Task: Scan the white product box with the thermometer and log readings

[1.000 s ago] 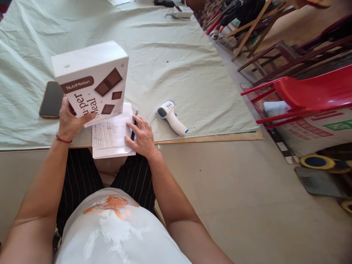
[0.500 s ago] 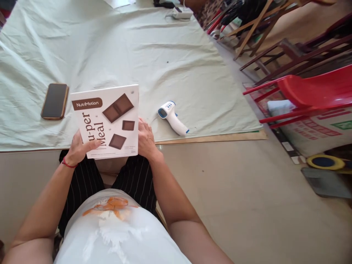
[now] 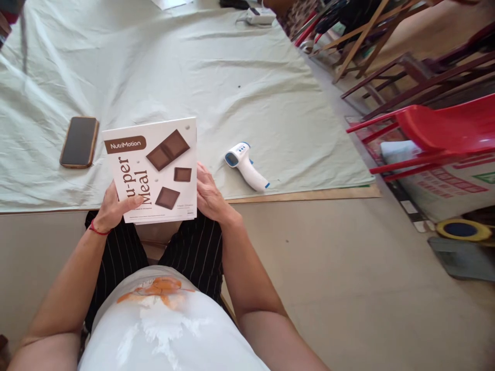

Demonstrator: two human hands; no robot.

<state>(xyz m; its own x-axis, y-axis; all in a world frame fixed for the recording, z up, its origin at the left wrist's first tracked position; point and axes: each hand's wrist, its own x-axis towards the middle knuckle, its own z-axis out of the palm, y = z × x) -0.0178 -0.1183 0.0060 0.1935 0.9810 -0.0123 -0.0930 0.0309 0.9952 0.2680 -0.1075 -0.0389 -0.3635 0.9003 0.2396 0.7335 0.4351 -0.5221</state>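
Note:
A flat white printed booklet (image 3: 170,162) is held tilted over my lap at the table's front edge. It bears a brown "NutriMotion" label, sideways lettering and pictures of chocolate pieces; thin layers show at its lower edge. My left hand (image 3: 112,208) grips its lower left corner, thumb on the front and fingers hidden behind. Against the right edge is my right hand (image 3: 212,193), fingers bent and their tips partly behind the booklet. A white and blue infrared thermometer (image 3: 247,167) lies to the right on the cloth. To the left rests a dark phone (image 3: 79,141) in a brown case.
A pale cloth (image 3: 154,77) covers the table. At its far side are a white device (image 3: 261,16) with a cord and a sheet of paper (image 3: 170,4). On the right stand a red plastic chair (image 3: 441,129), wooden furniture and a yellow tape roll (image 3: 462,229).
My right hand has slid slightly right along the booklet's edge, its wrist further out. The left hand keeps its hold. Something dark and blurred has come in at the far left corner.

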